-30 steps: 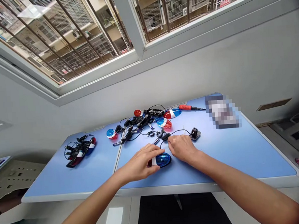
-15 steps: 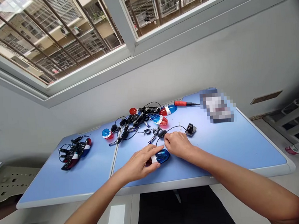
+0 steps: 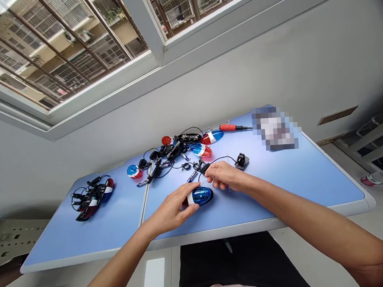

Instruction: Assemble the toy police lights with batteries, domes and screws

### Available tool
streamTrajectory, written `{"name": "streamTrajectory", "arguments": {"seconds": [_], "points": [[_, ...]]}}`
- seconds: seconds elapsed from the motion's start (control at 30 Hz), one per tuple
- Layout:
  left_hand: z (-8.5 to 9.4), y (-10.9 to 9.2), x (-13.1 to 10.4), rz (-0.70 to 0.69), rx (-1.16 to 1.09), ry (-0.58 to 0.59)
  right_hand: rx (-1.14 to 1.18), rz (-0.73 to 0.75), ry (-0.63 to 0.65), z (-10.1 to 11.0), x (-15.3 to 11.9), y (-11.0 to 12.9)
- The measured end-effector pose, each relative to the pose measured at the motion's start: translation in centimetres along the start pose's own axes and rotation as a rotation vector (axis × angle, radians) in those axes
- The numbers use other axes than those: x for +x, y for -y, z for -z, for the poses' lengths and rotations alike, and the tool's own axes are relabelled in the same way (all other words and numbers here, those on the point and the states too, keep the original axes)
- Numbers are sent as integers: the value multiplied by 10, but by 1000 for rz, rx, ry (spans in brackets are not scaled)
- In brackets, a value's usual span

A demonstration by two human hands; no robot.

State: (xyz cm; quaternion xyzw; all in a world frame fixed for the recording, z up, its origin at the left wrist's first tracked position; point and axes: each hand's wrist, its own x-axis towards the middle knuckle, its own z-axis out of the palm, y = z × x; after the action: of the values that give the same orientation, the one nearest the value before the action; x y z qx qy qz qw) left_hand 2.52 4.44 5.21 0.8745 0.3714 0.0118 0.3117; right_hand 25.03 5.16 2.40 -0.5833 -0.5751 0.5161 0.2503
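My left hand [image 3: 174, 205] curves around a siren light [image 3: 201, 195] with a blue, white and red cover and a black base, lying on the table. Its red end is mostly under my fingers. My right hand [image 3: 224, 176] is closed just to the right, thumb and fingertips pinched together against the end of a small black cabled part [image 3: 204, 167]. What the pinch holds is too small to make out. A black cable leads from that part to a black square-based piece [image 3: 242, 161]. A battery [image 3: 192, 176] lies beside the black part.
Loose coloured covers [image 3: 201, 150], black bases and batteries lie in a cluster at the back. A red-handled screwdriver [image 3: 228, 127] rests near a blurred-out item [image 3: 276, 129]. Several siren lights [image 3: 95, 197] are grouped at left. The table's edge [image 3: 258, 230] runs close in front.
My right hand has lifted slightly and turned, its fingers now showing below the palm. My left hand stays on the siren light. The whole view has shifted a little.
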Motion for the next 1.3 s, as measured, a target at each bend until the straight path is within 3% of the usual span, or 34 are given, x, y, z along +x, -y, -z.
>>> {"name": "streamTrajectory", "arguments": {"seconds": [0.13, 0.23, 0.4, 0.5, 0.8, 1.03, 1.3], "points": [[0, -2, 1, 30, 19, -13, -208, 20, 29, 10, -7, 1], [0, -3, 1, 57, 10, -33, -328, 12, 144, 19, -10, 2], [-5, -5, 3, 51, 6, -58, -311, 29, 401, 23, -14, 5], [-6, -5, 4, 29, 15, -49, -253, 43, 468, 21, -14, 7], [2, -2, 0, -8, 25, -23, -170, 25, 408, 14, -13, 3], [-4, 4, -3, -28, -114, -51, -121, 29, 383, 0, -10, -2], [-7, 33, -9, 164, -723, -143, -188, 99, 291, -3, -3, -8]]}}
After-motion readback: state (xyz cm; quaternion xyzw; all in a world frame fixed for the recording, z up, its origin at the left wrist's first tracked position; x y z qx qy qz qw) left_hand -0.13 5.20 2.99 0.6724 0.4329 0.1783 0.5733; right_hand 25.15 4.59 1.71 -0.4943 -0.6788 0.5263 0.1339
